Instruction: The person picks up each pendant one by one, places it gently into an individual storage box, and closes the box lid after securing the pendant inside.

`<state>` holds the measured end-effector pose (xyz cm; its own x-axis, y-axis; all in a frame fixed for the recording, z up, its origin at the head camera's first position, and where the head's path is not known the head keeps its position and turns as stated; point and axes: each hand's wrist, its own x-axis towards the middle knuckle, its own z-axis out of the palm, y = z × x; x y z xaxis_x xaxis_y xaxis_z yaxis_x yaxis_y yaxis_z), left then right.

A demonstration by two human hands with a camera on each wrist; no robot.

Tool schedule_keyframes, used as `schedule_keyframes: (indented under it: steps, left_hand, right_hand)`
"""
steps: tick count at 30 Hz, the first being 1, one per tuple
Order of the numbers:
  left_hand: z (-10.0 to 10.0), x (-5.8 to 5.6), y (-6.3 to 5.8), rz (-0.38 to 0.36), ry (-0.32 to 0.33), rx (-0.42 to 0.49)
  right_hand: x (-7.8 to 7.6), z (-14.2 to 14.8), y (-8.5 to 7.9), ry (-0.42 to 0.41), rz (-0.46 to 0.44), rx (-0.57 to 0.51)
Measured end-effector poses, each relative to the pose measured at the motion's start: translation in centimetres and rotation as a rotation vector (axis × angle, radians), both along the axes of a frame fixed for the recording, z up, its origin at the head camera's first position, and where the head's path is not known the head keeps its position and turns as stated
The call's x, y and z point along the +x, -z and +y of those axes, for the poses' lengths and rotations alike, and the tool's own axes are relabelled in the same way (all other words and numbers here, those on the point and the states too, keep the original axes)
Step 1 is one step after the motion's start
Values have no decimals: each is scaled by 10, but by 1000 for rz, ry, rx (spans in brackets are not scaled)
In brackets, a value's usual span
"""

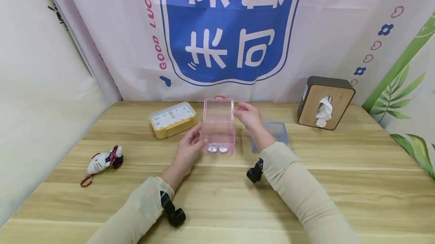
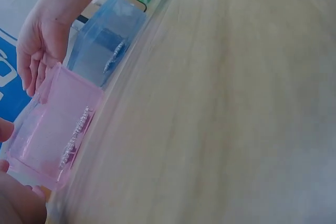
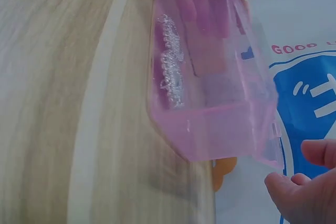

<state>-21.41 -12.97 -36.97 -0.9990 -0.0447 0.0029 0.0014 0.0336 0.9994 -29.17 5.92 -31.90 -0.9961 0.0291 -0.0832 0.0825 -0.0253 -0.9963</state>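
A see-through pink plastic box (image 1: 218, 132) stands on the table with its lid (image 1: 219, 110) raised at the back. Inside, at its front, lie clear, glittering beaded pieces (image 3: 171, 64). My left hand (image 1: 191, 146) holds the box by its left side, thumb near the front corner; its fingers show through the pink wall in the right wrist view. Beside the lid's right edge is my right hand (image 1: 249, 117), fingers loosely bent, with a gap to the lid in the right wrist view. Partly behind my right arm sits a see-through blue box (image 1: 276, 132), beaded pieces inside.
A yellow clock (image 1: 173, 119) is just left of the pink box. Farther left lies a plush keychain (image 1: 103, 162) with a red clip. A tissue box (image 1: 326, 104) stands at the back right, and a printed cloth (image 1: 136, 47) hangs along the table's (image 1: 217, 206) far edge.
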Motion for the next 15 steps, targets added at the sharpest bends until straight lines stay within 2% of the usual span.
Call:
schedule_keyframes:
  steps: [6, 15]
  left_hand:
    - [1, 0, 4, -15, -1, 13]
    - [2, -1, 5, 28, 13, 15]
  right_hand:
    - [-3, -6, 6, 23, -31, 29]
    - [-6, -13, 12, 31, -34, -5]
